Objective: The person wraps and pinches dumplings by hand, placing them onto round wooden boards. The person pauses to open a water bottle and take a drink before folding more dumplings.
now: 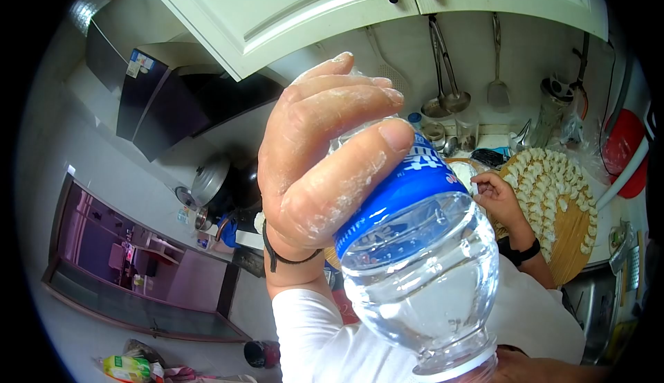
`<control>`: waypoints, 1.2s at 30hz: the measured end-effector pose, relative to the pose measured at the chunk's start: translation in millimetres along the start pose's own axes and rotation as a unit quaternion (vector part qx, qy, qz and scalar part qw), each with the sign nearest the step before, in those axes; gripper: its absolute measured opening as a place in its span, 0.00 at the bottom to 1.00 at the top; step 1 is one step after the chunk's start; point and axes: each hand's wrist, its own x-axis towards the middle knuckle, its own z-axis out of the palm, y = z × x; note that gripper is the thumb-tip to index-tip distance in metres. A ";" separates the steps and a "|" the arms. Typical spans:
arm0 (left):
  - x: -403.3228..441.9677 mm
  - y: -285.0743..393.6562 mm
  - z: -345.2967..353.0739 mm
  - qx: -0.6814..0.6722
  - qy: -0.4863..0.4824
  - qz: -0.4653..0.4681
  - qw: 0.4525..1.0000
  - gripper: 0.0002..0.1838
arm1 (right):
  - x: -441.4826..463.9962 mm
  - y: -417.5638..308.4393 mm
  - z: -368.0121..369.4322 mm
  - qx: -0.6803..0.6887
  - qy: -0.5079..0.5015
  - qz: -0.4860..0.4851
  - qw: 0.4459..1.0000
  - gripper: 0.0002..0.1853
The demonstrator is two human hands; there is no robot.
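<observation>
My left hand (332, 154), dusted with white flour, wraps round the blue-labelled upper part of a clear plastic water bottle (425, 265). The bottle is tipped, with its base up and its neck at the bottom of the view, close to the camera. Water shows inside it. Farther off on the right, my right hand (494, 196) has loosely bent fingers beside a white patch (465, 172), which the bottle partly hides. I see nothing held in it. Close by lies a round wooden board (568, 265) with rows of dumplings (546, 189).
White cupboards (297, 9) hang overhead. Ladles (453, 99) and a spatula (498, 92) hang on the wall. A dark range hood (159, 106) is on the left, with a lidded pot (211, 179) below. A red basin (626, 154) and a sink (598, 307) are at the right.
</observation>
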 end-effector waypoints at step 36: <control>-223.0 95.6 -13.8 -0.183 -0.094 -0.670 0.713 0.39 | 64.0 -132.9 128.4 -0.108 -0.218 -0.143 0.959 0.17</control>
